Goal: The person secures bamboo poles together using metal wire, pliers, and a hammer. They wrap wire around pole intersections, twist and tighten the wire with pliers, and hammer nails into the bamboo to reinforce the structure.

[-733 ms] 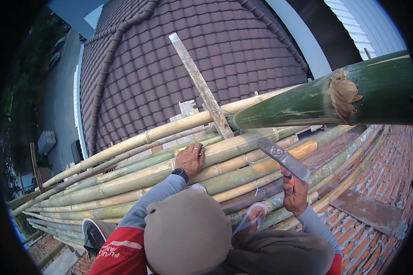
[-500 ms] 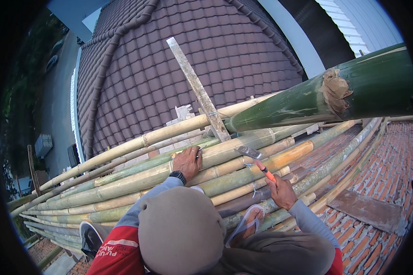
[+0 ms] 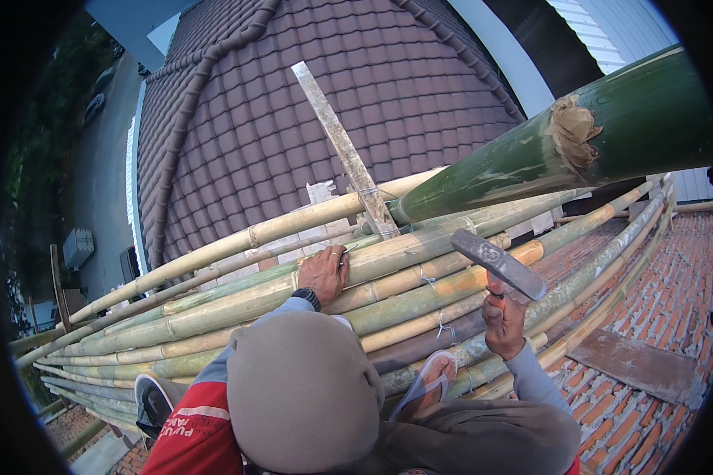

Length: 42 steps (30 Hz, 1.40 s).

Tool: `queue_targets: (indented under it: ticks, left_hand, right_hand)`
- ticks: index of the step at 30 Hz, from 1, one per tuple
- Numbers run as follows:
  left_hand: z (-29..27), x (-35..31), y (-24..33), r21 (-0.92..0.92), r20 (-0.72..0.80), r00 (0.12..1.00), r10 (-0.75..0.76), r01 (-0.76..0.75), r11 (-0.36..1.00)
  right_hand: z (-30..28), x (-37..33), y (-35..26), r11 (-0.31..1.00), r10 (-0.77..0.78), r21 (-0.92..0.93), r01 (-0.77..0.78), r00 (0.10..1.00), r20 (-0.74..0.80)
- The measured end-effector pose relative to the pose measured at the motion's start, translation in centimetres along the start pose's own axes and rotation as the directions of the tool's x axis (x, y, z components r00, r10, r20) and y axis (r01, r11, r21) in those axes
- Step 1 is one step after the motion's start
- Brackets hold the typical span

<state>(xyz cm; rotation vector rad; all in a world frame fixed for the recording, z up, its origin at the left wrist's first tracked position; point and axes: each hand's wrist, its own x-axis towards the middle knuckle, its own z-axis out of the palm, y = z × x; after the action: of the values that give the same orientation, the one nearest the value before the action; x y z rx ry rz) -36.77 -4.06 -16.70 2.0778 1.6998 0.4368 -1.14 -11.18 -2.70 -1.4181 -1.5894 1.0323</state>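
My right hand [image 3: 505, 326] is closed round the red-and-black handle of a hammer [image 3: 499, 263], whose metal head is raised above the bamboo. My left hand [image 3: 323, 273] rests on a thick pale bamboo pole [image 3: 380, 265], its fingers bent together. Between its fingertips pokes a thin metal piece like a nail [image 3: 350, 249], partly hidden. Just beyond, a narrow weathered wooden batten [image 3: 345, 150] slants up from the poles, with wire near its lower end.
A big green bamboo pole [image 3: 515, 162] runs in from the right. Several bamboo poles lie side by side beneath me, tied with wire [image 3: 444, 328]. Ahead is a brown tiled roof [image 3: 325, 95]; at right, a brick surface [image 3: 657, 317] with a flat board [image 3: 634, 366].
The hammer has been lifted off the poles and to the right, its head now higher and nearer the camera. My left hand stays at nearly the same place on the bamboo.
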Motion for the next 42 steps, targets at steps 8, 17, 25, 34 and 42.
queue_targets:
  ticks: [8, 17, 25, 34, 42]
  left_hand:
    - [0.4, 0.4, -0.1, 0.029, -0.015, 1.0, 0.005, -0.004, 1.0]
    - [0.3, 0.3, -0.1, 0.027, -0.024, 1.0, 0.008, -0.007, 1.0]
    - [0.1, 0.0, 0.1, 0.027, -0.003, 1.0, -0.004, 0.004, 1.0]
    - [0.2, 0.6, -0.1, 0.027, 0.048, 0.999, -0.021, 0.02, 0.999]
    - [0.1, 0.2, -0.1, 0.021, -0.008, 1.0, 0.02, -0.02, 1.0]
  right_hand:
    - [-0.1, 1.1, 0.1, 0.85, 0.213, -0.514, -0.116, 0.968, 0.133]
    - [1.9, 1.1, 1.9, 0.79, 0.411, -0.554, -0.264, 0.898, 0.159]
    - [0.7, 0.7, -0.3, 0.698, -0.312, 0.463, 0.547, 0.814, -0.49]
    - [0.5, 0.6, 0.4, 0.938, -0.167, 0.265, 0.222, 0.962, -0.215]
    - [2.7, 1.3, 2.2, 0.845, 0.262, -0.524, -0.106, 0.936, 0.234]
